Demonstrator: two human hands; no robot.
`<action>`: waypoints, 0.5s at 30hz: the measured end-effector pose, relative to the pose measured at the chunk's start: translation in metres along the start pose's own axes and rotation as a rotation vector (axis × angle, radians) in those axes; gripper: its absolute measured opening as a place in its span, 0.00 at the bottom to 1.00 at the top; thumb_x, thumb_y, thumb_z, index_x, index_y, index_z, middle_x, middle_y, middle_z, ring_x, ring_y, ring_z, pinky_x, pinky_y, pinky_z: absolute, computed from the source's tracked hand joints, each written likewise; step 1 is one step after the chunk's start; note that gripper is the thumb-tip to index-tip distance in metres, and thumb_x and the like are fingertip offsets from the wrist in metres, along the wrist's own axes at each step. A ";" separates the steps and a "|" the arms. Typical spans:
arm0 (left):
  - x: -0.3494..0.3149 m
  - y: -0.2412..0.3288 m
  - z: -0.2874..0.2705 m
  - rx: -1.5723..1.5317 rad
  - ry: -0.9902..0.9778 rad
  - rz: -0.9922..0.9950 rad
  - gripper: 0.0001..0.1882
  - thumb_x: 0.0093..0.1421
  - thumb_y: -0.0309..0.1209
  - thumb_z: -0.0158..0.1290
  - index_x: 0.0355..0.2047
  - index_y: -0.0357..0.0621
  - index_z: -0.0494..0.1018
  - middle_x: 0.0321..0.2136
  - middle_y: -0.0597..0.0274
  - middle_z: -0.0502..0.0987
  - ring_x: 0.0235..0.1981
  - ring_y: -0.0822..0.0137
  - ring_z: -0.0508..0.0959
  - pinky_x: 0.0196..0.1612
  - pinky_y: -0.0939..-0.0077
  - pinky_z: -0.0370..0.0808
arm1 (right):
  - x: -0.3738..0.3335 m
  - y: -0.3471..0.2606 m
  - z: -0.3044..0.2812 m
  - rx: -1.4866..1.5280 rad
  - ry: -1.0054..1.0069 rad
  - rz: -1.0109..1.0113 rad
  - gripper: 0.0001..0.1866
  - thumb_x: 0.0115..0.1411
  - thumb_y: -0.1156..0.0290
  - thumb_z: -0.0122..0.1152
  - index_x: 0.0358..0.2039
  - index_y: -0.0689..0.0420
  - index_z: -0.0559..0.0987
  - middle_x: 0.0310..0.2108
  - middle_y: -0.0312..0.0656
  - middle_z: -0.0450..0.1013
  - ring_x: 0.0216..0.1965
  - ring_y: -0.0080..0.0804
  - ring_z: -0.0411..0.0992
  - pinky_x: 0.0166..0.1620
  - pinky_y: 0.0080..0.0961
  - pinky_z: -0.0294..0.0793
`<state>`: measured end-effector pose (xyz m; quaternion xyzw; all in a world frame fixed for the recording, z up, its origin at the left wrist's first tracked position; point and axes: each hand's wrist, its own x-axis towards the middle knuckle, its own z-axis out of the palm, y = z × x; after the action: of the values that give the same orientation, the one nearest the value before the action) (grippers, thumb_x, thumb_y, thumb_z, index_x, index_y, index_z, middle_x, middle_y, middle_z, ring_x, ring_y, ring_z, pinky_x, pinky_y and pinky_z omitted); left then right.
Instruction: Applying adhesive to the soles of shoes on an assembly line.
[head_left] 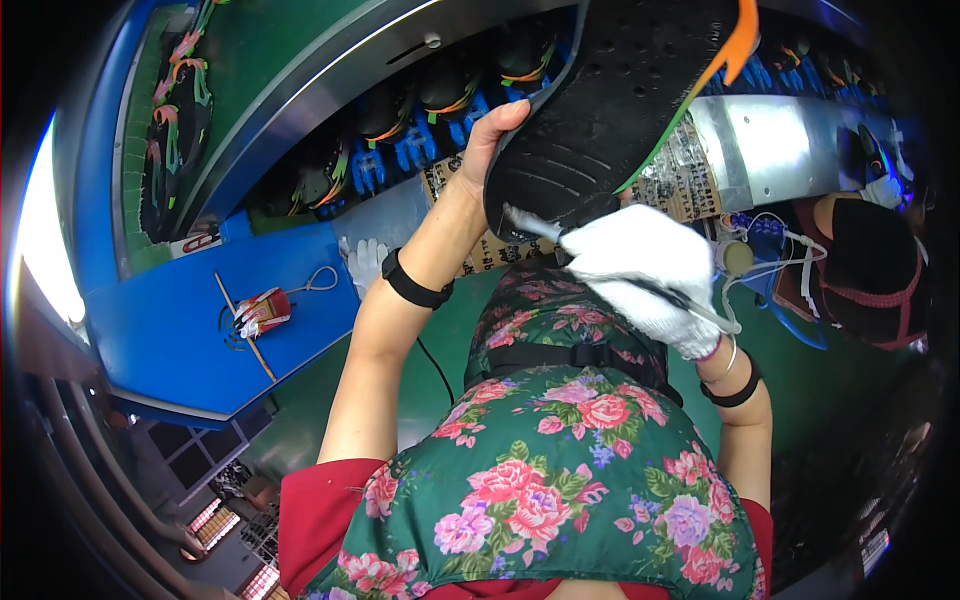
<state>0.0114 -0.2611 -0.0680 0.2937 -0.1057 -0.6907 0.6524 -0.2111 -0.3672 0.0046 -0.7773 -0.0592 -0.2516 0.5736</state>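
Observation:
A large black shoe sole with an orange and green edge is held up at the top centre. My bare left hand grips its left side, with the thumb showing; the other fingers are hidden behind it. A white knit glove covers my right hand, which is closed round a thin brush. The brush's bristles touch or nearly touch the lower left end of the sole, and its handle sticks out past the glove's lower right side.
Behind the sole runs a line of several dark shoes on blue supports. On the blue side table at left are a red container and a thin stick. A white glove lies at its edge. Another person is close on the right.

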 end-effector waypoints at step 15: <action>-0.083 -0.041 0.034 -0.726 -0.112 0.294 0.47 0.64 0.63 0.48 0.73 0.42 0.55 0.66 0.39 0.66 0.61 0.30 0.71 0.63 0.32 0.70 | 0.049 -0.006 -0.018 0.001 0.080 -0.081 0.10 0.51 0.81 0.72 0.36 0.59 0.87 0.38 0.45 0.84 0.40 0.38 0.82 0.45 0.31 0.80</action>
<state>-0.0440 -0.1839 -0.0399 -0.0122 0.0691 -0.5974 0.7988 -0.1763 -0.3916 0.0361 -0.7632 -0.0678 -0.3055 0.5653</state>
